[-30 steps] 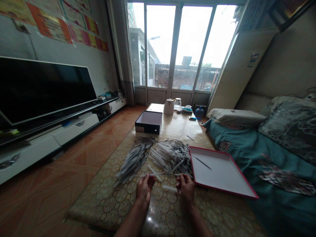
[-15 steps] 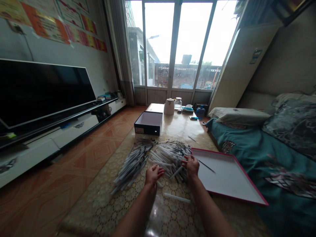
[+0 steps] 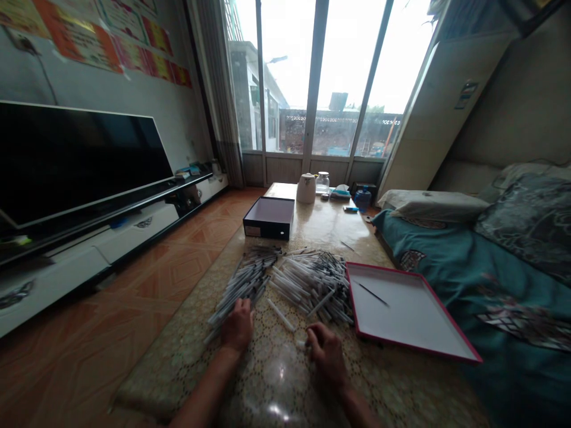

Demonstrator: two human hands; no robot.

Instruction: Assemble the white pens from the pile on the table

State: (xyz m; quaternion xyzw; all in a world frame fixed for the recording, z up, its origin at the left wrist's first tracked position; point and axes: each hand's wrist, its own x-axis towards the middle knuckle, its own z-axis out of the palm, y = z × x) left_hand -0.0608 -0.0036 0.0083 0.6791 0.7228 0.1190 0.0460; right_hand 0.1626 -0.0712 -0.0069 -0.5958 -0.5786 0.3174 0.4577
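My left hand (image 3: 237, 327) rests knuckles up at the near end of the left pile of grey pens (image 3: 243, 284), its fingers curled down onto the pens. My right hand (image 3: 325, 352) lies on the table nearer me, fingers closed round a white pen tube (image 3: 301, 344) whose end shows at its left. A second heap of white tubes and dark refills (image 3: 312, 282) lies just beyond the right hand. One loose white tube (image 3: 281, 314) lies between the hands.
A white tray with a red rim (image 3: 404, 309) lies right of the piles with one thin dark refill (image 3: 369, 293) in it. A dark open box (image 3: 269, 219), a white kettle (image 3: 306, 188) and a jar stand farther back. A teal-covered sofa (image 3: 473, 279) borders the table's right side.
Both hands pulled back from the heap toward me. The left hand moved left onto the grey pen pile. The right hand came down onto the loose tube near the table's front.
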